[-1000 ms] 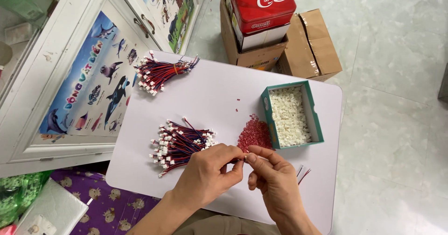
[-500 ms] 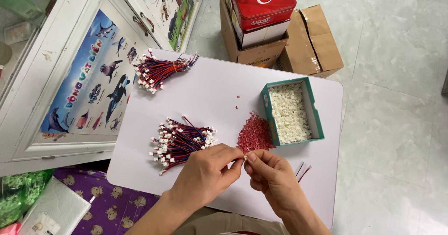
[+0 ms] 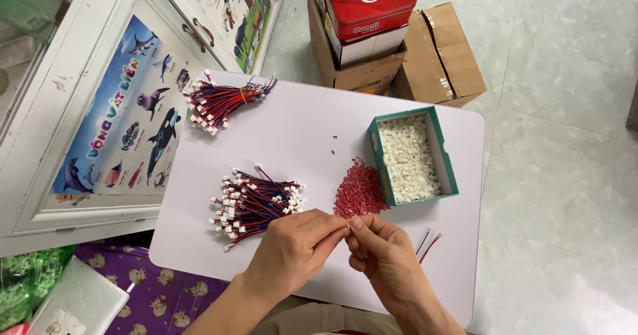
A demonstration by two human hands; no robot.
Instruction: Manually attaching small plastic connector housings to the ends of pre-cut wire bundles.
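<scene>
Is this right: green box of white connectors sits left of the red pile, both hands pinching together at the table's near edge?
Not quite. In the head view the green box sits right of the red pile, not left. The left hand and right hand do pinch together at the white table's near edge.

Cabinet: white cabinet [image 3: 40, 109] along the left of the frame, doors closed, metal handles [image 3: 194, 30] at the top.
Poster, left: sea-animal poster [image 3: 126, 122] on the nearer door, blue ground.
Poster, upper: second animal poster [image 3: 240, 12] on the farther door, top centre.
Tin: red tin [image 3: 369, 2] at top centre, set on a white box inside a cardboard box [image 3: 359, 72].
Carton: open brown carton [image 3: 445, 56], flaps spread, just right of the tin.
Floor: pale marbled tile floor [image 3: 565, 109], right side.
Cloth: purple patterned cloth [image 3: 166, 295], lower left.
Bag: green bag [image 3: 26, 282], bottom-left corner, beside a white packet [image 3: 80, 302].
</scene>
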